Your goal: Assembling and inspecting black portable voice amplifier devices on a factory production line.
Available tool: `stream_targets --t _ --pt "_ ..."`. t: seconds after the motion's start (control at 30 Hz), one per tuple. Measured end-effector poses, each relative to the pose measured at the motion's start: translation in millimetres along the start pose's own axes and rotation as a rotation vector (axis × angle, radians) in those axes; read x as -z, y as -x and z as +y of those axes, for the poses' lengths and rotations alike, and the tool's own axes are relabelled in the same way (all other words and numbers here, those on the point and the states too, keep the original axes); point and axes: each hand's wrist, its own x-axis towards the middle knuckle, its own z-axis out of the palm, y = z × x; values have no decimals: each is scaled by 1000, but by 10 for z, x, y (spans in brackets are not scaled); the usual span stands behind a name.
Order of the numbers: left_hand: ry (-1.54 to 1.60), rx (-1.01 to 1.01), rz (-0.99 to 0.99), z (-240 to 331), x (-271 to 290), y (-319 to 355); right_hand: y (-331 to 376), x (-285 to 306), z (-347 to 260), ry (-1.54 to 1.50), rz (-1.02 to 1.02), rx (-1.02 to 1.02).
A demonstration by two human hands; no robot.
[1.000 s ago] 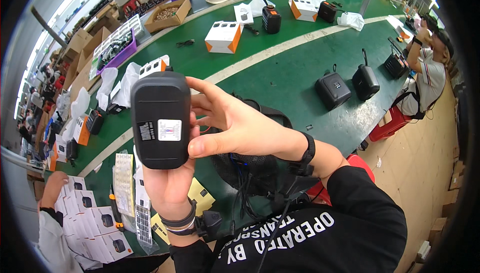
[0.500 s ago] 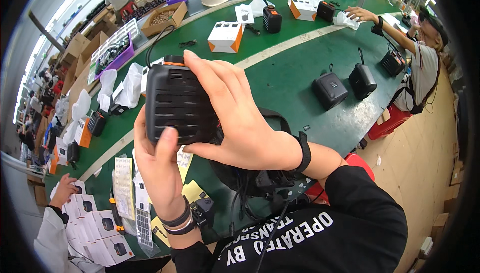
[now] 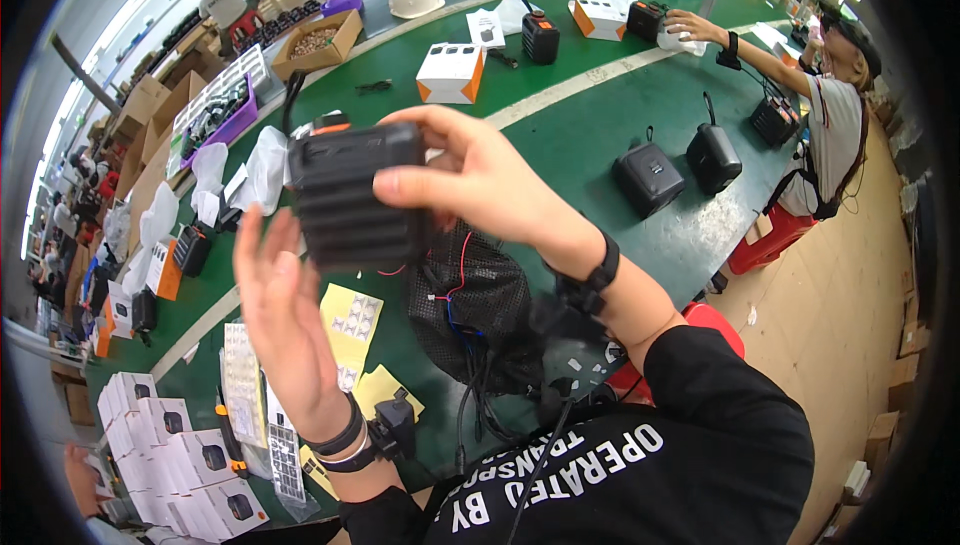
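A black portable speaker (image 3: 345, 200) with a ribbed side, an orange accent on top and a strap loop is held up over the bench, slightly blurred. My right hand (image 3: 490, 180) grips it by its right side, with the thumb across the ribs and the fingers behind. My left hand (image 3: 285, 325) is beside its lower left edge, fingers stretched and spread. Whether those fingertips still touch the speaker is not plain. Below lie a black mesh bag (image 3: 470, 305) with thin red and blue wires, and yellow sticker sheets (image 3: 350, 330).
Two black speakers (image 3: 648, 177) stand on the green bench (image 3: 560, 145) at right. White-and-orange boxes (image 3: 450, 73) sit at the back. Stacked printed white boxes (image 3: 190, 465) lie at near left, next to an orange-and-black cutter (image 3: 230, 435). A co-worker (image 3: 835, 105) sits at far right.
My left hand has loosened from the speaker and dropped down with its fingers opening. The right hand has shifted its hold, thumb now on the ribs. At left, the other person's hand moved lower.
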Motion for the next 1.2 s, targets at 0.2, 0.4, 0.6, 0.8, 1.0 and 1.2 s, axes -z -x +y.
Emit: stream_targets --t 0.2,0.4,0.6,0.8,1.0,1.2 --pt "49 -180 159 200 303 -22 -828 395 901 1027 438 75" --pt "81 -236 218 249 518 -29 -1221 729 1673 1040 560 -116" --pt "37 -267 366 167 855 -162 -1068 603 1600 995 562 40" --pt "-156 -5 509 -578 1207 -1083 -635 673 888 593 505 190" --pt "-835 324 647 -1530 2146 -2200 258 -22 -286 209 586 971" --pt "-936 323 838 -1951 1904 -2306 1303 -225 -351 -542 449 1647"
